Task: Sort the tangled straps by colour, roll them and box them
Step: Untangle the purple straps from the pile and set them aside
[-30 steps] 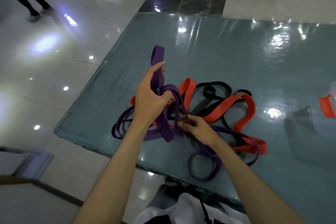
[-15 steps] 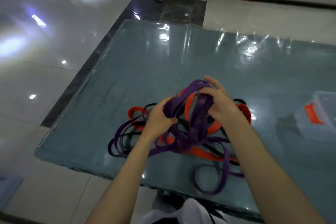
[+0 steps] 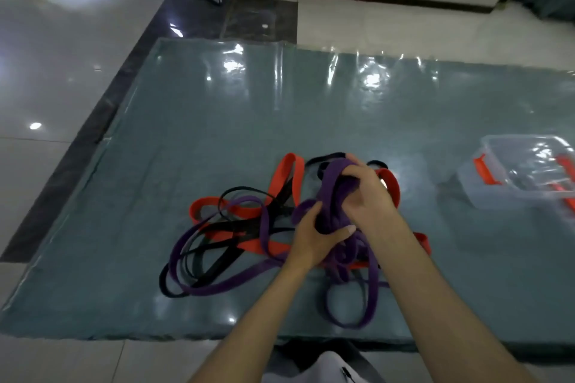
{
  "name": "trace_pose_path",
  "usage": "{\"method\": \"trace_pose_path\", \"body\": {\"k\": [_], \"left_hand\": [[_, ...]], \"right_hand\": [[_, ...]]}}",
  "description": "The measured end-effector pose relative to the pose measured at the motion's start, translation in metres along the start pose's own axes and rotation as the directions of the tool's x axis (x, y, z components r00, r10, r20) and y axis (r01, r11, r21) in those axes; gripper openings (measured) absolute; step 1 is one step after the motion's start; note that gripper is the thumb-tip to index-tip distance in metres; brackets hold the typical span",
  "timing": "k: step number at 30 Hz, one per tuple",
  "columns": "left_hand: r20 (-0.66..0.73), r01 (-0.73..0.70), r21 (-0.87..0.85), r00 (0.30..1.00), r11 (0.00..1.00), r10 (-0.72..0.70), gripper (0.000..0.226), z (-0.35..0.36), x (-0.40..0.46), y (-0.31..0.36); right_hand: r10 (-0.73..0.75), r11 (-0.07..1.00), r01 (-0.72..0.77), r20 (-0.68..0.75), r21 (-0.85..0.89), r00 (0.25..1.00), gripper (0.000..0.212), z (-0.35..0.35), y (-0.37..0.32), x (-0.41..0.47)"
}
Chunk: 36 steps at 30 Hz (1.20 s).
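**A:** Watching someone sort these straps. Both hands are on the purple strap right now, bunched up above the tangle near the front middle of the tabletop. Left hand has its grip closed round the lower part of the bundle, thumb across the front. Right hand is curled over the top, pinching the upper loops. Looks to me like they're gathering purple into a coil while it's still half caught in the pile.

**B:** Where's the rest of it?

**A:** Long purple loops trail off left and down toward the near edge, threaded through the red straps and black straps. So not free at all. The clear box sits well off to the right, with orange latches; can't really tell what's inside.

**B:** Tips for doing it cleanly?

**A:** I'd say keep the left hand as the anchor and let the right feed slack in, one loop at a time. Lifting the bundle higher would probably let the red and black drop away instead of getting wound in. Yanking would just tighten the knot, I reckon.

**B:** Arms?

**A:** Both forearms reach in from the near edge, angled inward so the hands meet. Right wrist is bent down over the bundle, left comes up from below.
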<state>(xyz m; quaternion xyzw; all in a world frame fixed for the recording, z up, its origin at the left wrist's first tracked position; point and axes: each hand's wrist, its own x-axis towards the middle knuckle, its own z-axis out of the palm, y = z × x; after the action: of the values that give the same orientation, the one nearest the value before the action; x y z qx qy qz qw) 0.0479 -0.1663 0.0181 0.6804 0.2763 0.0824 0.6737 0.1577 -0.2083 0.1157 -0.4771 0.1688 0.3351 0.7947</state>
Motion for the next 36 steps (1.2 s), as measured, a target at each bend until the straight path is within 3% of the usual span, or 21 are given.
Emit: {"method": "trace_pose_path", "body": {"k": [2,4,7,9,12,16,22,26,28,29,31,33,36], "left_hand": [[-0.026,-0.038,0.0,0.999,0.999,0.038,0.034,0.011,0.002,-0.003],[-0.025,-0.063,0.021,0.998,0.998,0.063,0.023,0.021,0.003,-0.001],[-0.013,-0.104,0.106,0.994,0.989,0.106,0.025,0.034,0.006,0.011],[0.003,-0.141,0.184,0.99,0.973,0.143,0.038,0.043,0.01,0.022],[0.048,-0.202,0.22,0.979,0.954,0.196,0.051,0.058,0.021,0.033],[0.175,-0.258,0.233,0.96,0.938,0.22,0.087,0.096,0.04,0.044],[0.148,-0.218,0.25,0.971,0.943,0.186,0.043,0.201,0.057,0.07],[0.155,-0.15,0.217,0.981,0.965,0.118,0.049,0.271,0.068,0.07],[0.124,-0.087,0.172,0.99,0.981,0.066,0.036,0.307,0.072,0.064],[0.113,-0.055,0.165,0.993,0.985,0.037,0.045,0.326,0.073,0.063],[0.106,-0.012,0.157,0.994,0.988,-0.005,0.091,0.361,0.075,0.066],[0.136,0.018,0.149,0.99,0.989,-0.038,0.12,0.393,0.077,0.068],[0.159,0.024,0.123,0.986,0.992,-0.043,0.118,0.439,0.079,0.068]], "right_hand": [[-0.039,0.999,0.039,-0.014,0.0,0.999,0.034,-0.018,-0.008,0.001],[-0.119,0.988,0.115,-0.034,-0.106,0.992,0.028,-0.039,-0.019,0.002],[-0.281,0.849,0.234,-0.029,-0.474,0.959,0.02,-0.08,-0.035,0.005],[-0.294,0.76,0.21,-0.037,-0.615,0.955,0.021,-0.11,-0.044,0.007],[-0.131,0.78,0.114,0.017,-0.616,0.991,0.035,-0.157,-0.056,0.004],[-0.034,0.768,0.147,0.189,-0.624,0.981,0.055,-0.213,-0.069,0.001],[-0.077,0.731,0.247,0.283,-0.636,0.956,0.029,-0.286,-0.107,0.015],[-0.139,0.725,0.291,0.282,-0.624,0.949,0.021,-0.341,-0.141,0.022],[-0.171,0.742,0.285,0.24,-0.607,0.956,0.02,-0.369,-0.155,0.023],[-0.185,0.756,0.281,0.22,-0.59,0.958,0.021,-0.382,-0.16,0.023],[-0.212,0.795,0.281,0.187,-0.537,0.959,0.026,-0.405,-0.171,0.024],[-0.25,0.831,0.292,0.15,-0.473,0.956,0.023,-0.425,-0.185,0.025],[-0.303,0.853,0.305,0.074,-0.424,0.95,0.02,-0.455,-0.21,0.024]]}}
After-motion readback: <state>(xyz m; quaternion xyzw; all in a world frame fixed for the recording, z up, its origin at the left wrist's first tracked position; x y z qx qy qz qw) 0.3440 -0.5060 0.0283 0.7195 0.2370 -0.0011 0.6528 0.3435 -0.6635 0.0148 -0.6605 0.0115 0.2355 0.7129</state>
